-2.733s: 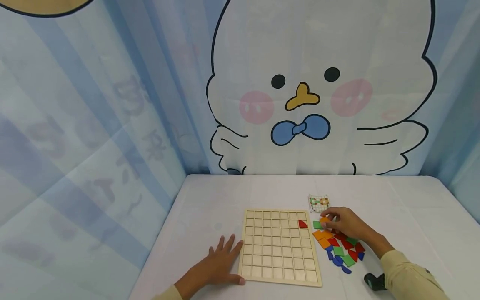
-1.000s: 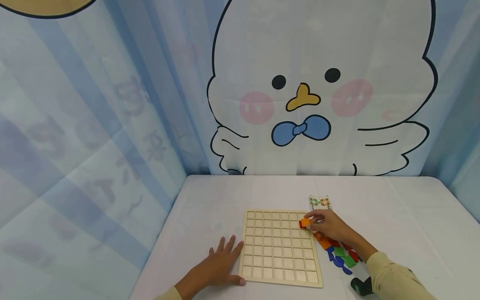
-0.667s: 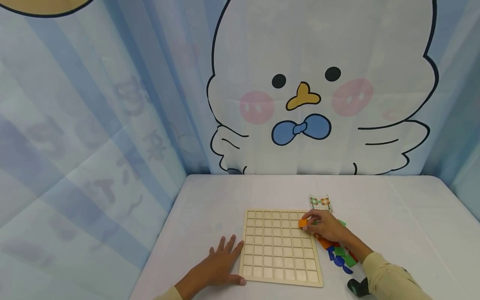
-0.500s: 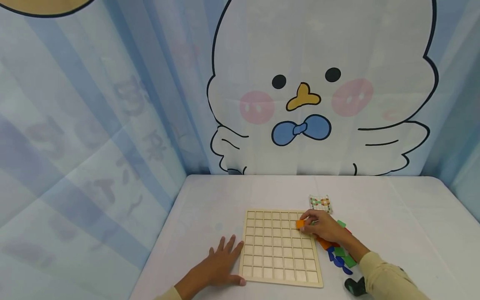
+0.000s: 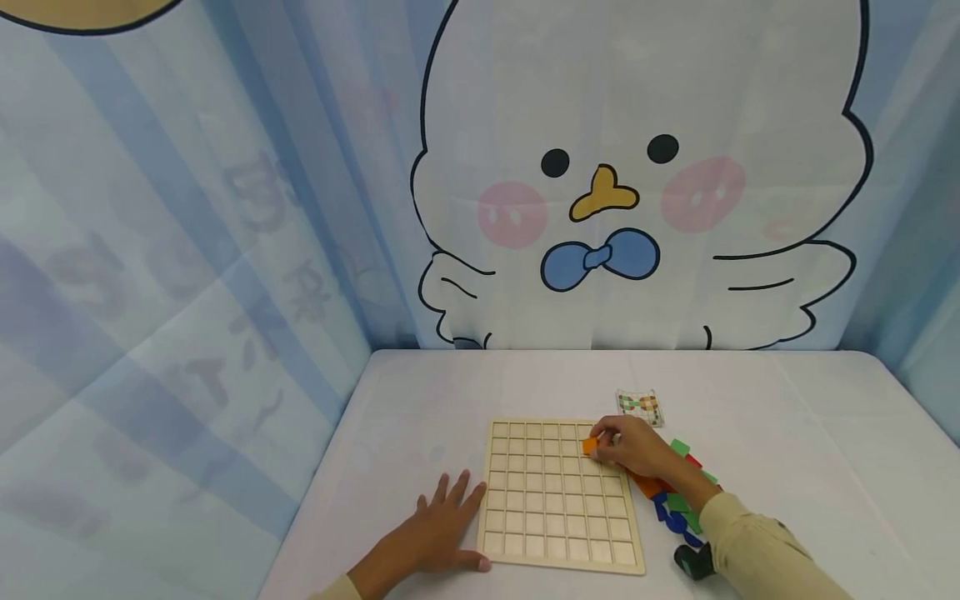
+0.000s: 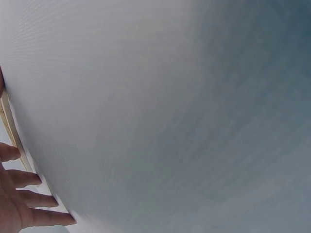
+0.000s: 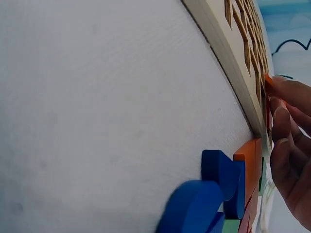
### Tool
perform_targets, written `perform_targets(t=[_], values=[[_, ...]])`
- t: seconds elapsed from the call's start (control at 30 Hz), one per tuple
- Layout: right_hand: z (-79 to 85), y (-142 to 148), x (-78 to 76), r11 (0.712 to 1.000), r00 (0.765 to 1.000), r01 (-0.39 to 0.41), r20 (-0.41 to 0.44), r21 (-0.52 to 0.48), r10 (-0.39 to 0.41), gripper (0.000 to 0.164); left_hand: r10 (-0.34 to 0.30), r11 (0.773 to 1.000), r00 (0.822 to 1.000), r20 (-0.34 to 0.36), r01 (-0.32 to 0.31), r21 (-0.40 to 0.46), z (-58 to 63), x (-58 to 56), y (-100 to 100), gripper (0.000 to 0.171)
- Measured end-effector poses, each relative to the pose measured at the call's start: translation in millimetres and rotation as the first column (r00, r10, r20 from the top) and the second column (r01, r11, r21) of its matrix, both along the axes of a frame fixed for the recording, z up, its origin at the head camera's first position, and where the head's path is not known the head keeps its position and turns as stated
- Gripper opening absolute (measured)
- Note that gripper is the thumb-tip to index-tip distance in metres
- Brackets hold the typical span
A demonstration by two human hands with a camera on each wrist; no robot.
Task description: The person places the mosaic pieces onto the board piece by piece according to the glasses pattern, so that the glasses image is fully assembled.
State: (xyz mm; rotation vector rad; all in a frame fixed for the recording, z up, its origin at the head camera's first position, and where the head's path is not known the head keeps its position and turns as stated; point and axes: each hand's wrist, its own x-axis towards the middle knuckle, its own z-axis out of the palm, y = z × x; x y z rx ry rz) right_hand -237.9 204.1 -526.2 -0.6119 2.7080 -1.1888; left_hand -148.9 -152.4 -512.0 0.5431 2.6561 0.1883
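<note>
My right hand point(image 5: 637, 447) pinches a small orange square tile point(image 5: 589, 447) between thumb and fingertips, close over the upper right of the wooden grid board point(image 5: 555, 508). In the right wrist view the orange tile point(image 7: 268, 82) shows at the fingertips, low over the board's cells. A sliver of a red piece point(image 7: 267, 112) shows beneath that hand; in the head view the hand hides it. My left hand point(image 5: 444, 532) lies with spread fingers along the board's left edge, thumb near its lower left corner. In the left wrist view its fingers point(image 6: 36, 199) are straight.
Right of the board lies a loose heap of coloured pieces, among them a blue piece point(image 5: 677, 522) and a green piece point(image 5: 680, 447), partly covered by my right forearm. A small printed pattern card point(image 5: 640, 406) sits behind the heap. A black object point(image 5: 693, 562) is beside the right sleeve.
My right hand has carried the orange tile from the heap onto the board's upper right, then further left past the red piece's cell. The left hand has stayed in place.
</note>
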Motion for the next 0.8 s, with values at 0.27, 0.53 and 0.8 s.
perform_targets(t=[0.27, 0.53, 0.8], values=[[1.1, -6.3, -3.8, 0.993, 0.999, 0.034, -0.02, 0.116, -0.032, 0.021, -0.01, 1.0, 1.0, -0.006, 0.01, 0.001, 1.3, 0.5, -1.9, 0.106], [3.0, -5.9, -7.5, 0.989, 0.999, 0.043, 0.006, 0.144, -0.044, 0.019, -0.011, 1.0, 1.0, -0.01, 0.011, 0.007, -4.4, -1.3, -4.1, 0.107], [5.4, -6.4, -10.4, 0.988, 1.0, 0.016, 0.023, 0.156, -0.02, 0.02, -0.003, 1.0, 1.0, -0.008, 0.003, -0.005, -5.8, -1.3, -3.6, 0.108]])
